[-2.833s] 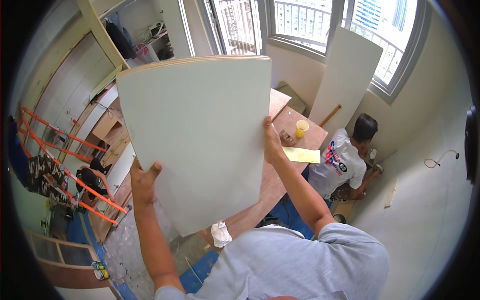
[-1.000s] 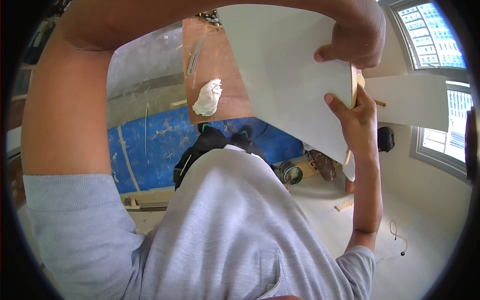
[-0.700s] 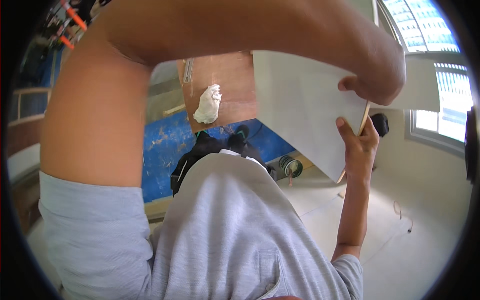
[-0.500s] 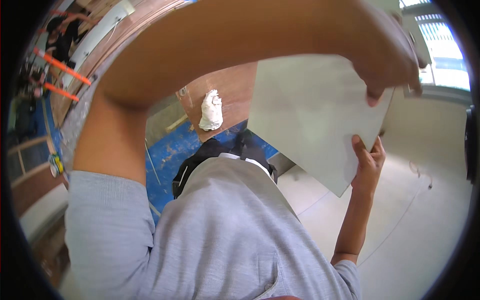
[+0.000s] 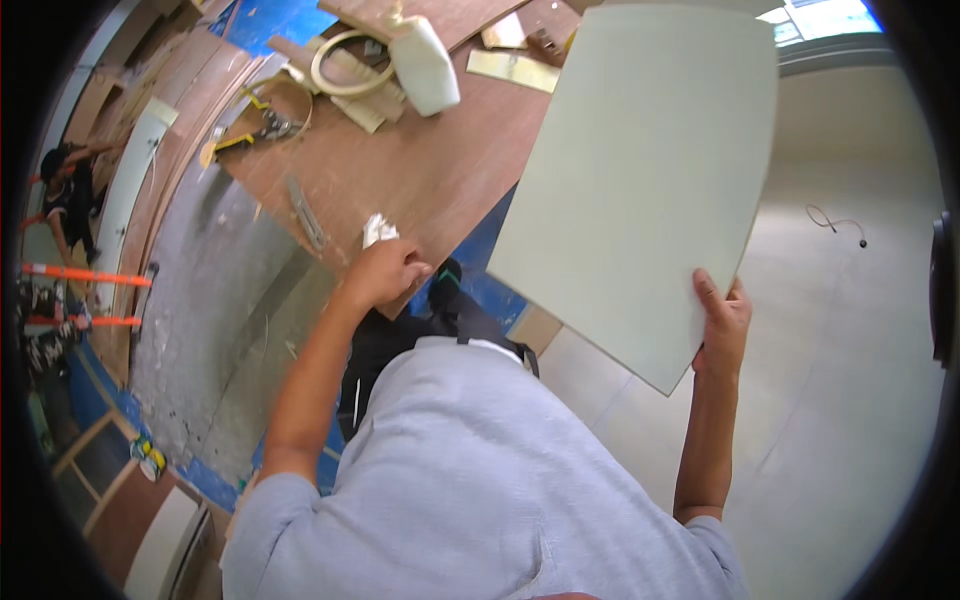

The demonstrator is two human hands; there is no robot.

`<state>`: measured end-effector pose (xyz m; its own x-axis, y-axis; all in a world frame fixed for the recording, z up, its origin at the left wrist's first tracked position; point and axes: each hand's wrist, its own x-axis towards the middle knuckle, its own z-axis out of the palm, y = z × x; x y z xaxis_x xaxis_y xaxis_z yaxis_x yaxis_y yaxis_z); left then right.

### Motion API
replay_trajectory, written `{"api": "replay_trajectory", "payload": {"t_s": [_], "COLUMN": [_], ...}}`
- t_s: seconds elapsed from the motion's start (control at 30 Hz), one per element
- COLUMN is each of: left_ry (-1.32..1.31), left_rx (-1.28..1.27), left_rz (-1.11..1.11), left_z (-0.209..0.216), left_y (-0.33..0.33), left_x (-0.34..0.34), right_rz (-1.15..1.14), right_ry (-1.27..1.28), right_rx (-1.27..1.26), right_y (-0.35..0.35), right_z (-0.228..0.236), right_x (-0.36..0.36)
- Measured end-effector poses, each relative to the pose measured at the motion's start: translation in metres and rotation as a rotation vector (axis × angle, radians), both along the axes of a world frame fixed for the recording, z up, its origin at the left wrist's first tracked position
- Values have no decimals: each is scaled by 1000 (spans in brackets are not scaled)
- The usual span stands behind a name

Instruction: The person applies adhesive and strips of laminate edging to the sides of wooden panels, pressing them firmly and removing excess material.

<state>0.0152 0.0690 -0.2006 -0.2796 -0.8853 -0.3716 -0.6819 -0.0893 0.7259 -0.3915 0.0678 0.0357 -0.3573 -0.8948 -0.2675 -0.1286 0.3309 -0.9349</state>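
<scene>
With my right hand point(image 5: 722, 322) I grip the lower right edge of a large pale grey-green panel point(image 5: 640, 190), thumb on its face and fingers round behind. The panel is held up at a tilt, its lower corner over the pale floor. My left hand point(image 5: 385, 274) is closed at the near corner of a brown wooden worktable point(image 5: 440, 180). A crumpled white cloth point(image 5: 378, 230) pokes out beyond its knuckles; the rest of the cloth is hidden by the hand.
On the worktable lie a utility knife point(image 5: 306, 212), a tape roll point(image 5: 352, 62), a white plastic bottle point(image 5: 424, 66), yellow-handled pliers point(image 5: 270, 128) and wood offcuts. A cable point(image 5: 835, 222) lies on the floor at right. Another person point(image 5: 72, 205) works at far left near orange bars point(image 5: 90, 272).
My left hand has let go of the panel's upper edge and come down left to the cloth on the worktable. My right hand keeps its grip on the panel.
</scene>
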Motion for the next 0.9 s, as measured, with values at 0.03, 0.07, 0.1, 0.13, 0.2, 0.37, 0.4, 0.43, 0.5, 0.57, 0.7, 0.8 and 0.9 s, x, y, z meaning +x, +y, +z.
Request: {"api": "replay_trajectory", "payload": {"t_s": [0.03, 0.07, 0.1, 0.13, 0.2, 0.37, 0.4, 0.43, 0.5, 0.57, 0.7, 0.8, 0.9], "left_ry": [-72, -144, -221, -249, -302, -221, -195, -169, -130, -107, -114, -120, -112], "left_rx": [-23, -47, -61, -72, -96, -258, -251, -243, -234, -204, -98, -74, -88], "left_rz": [69, 139, 209, 240, 304, 227, 225, 224, 206, 203, 210, 215, 213], "left_z": [-8, -15, -23, -32, -47, -80, -82, -86, -94, -100, -109, -114, -116], "left_y": [-2, -5, -6, -6, -9, -3, -2, -1, -2, -2, -4, -1, -6], "left_x": [3, 6, 13, 25, 52, 119, 128, 136, 147, 160, 174, 177, 177], "right_rz": [-22, -44, -66, -101, -152, -269, -306, -342, -388, -407, -504, -516, -511], "right_ry": [1, 0, -6, -9, 3, 1, -12, -25, -83, -172, -202, -207, -211], "right_rx": [17, 35, 63, 108, 135, 255, 250, 245, 249, 266, 226, 203, 175], "right_y": [2, 4, 9, 11, 13, 13, 15, 16, 17, 14, 1, -5, -15], "right_z": [0, 0, 0, -1, -4, -11, -11, -13, -15, -14, -22, -35, -45], "right_x": [1, 4, 9, 20, 46, 122, 137, 152, 175, 190, 224, 236, 242]}}
